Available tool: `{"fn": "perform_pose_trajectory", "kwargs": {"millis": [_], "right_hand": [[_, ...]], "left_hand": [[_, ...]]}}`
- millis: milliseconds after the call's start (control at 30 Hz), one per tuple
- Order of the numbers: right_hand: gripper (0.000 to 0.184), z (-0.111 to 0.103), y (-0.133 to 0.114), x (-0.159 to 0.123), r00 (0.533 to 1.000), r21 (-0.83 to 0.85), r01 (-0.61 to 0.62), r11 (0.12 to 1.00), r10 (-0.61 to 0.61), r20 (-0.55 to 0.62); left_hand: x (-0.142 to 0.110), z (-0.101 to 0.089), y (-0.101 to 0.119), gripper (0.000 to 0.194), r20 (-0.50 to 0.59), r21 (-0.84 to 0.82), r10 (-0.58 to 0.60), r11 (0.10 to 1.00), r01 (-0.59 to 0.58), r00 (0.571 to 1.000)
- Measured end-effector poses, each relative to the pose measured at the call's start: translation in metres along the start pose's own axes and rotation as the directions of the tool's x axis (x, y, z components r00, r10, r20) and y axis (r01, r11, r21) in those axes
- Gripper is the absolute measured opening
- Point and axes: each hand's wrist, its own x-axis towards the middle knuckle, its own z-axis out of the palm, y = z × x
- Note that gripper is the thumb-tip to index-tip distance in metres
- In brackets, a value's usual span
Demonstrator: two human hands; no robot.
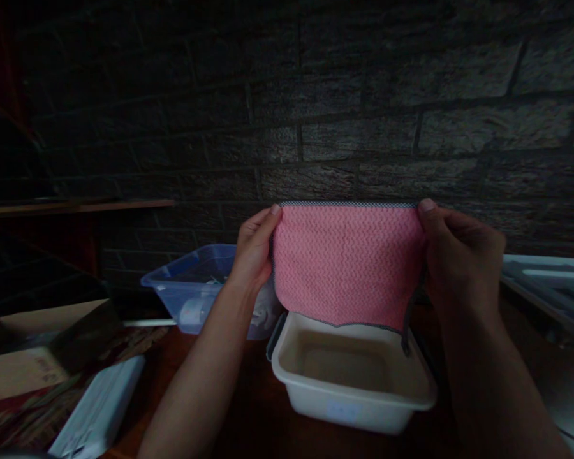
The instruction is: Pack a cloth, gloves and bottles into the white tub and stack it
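Note:
A pink textured cleaning cloth (347, 261) with a dark checked edging hangs spread between my two hands. My left hand (258, 245) pinches its upper left corner, thumb on the near side. At the upper right corner, my right hand (462, 255) grips the cloth the same way. The top edge is pulled straight, while the lower edge hangs loose in a slight wave. Below it stands a cream plastic tub (349, 408) with dark side handles and a pale label in front. The cloth hides the tub's back rim.
Behind the tub at left is a clear blue plastic bin (186, 293) with items inside. An opened cardboard box (43, 357) and a pale flat case (100, 408) lie further left. A grey-white container (555, 287) stands right. A dark brick wall (316, 140) closes the back.

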Motion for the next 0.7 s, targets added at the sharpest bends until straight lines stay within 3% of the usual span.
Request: {"fn": "perform_pose_trajectory", "kwargs": {"millis": [233,500,700], "right_hand": [[0.029,0.002,-0.006,-0.004,0.99,-0.035,0.142,0.989,-0.142,-0.014],[0.027,-0.005,-0.01,-0.004,0.986,-0.075,0.164,0.984,-0.161,0.048],[0.029,-0.004,-0.011,-0.004,0.98,-0.123,0.195,0.973,-0.199,-0.02]], "left_hand": [[-0.001,0.007,0.0,0.032,0.009,-0.018,0.036,0.999,-0.035,0.999],[0.0,0.006,0.0,0.033,-0.005,-0.032,0.051,0.998,-0.051,0.999],[-0.001,0.007,-0.003,0.034,0.011,-0.031,0.02,0.999,-0.02,1.0]]}}
